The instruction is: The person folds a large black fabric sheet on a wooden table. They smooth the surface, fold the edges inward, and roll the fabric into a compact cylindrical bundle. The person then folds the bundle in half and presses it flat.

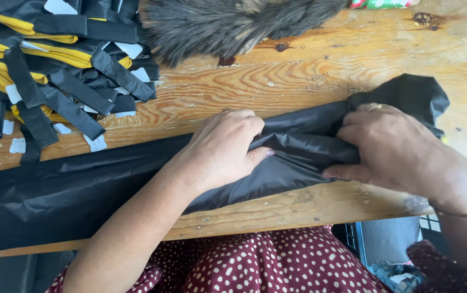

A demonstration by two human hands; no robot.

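A long piece of black fabric (71, 190) lies across the near edge of a wooden table (298, 70). My left hand (222, 149) presses down on the fabric's middle, fingers curled over a fold and thumb pinching it. My right hand (390, 149), with a ring and a thin bracelet, grips the bunched right end of the fabric (407, 92). Between both hands the cloth is creased and gathered.
A pile of black straps with yellow edging and white tags (54, 70) fills the table's far left. A dark furry thing (233, 24) lies at the far middle. Below the table edge are my dotted maroon skirt (266, 266) and a dark crate (385, 244).
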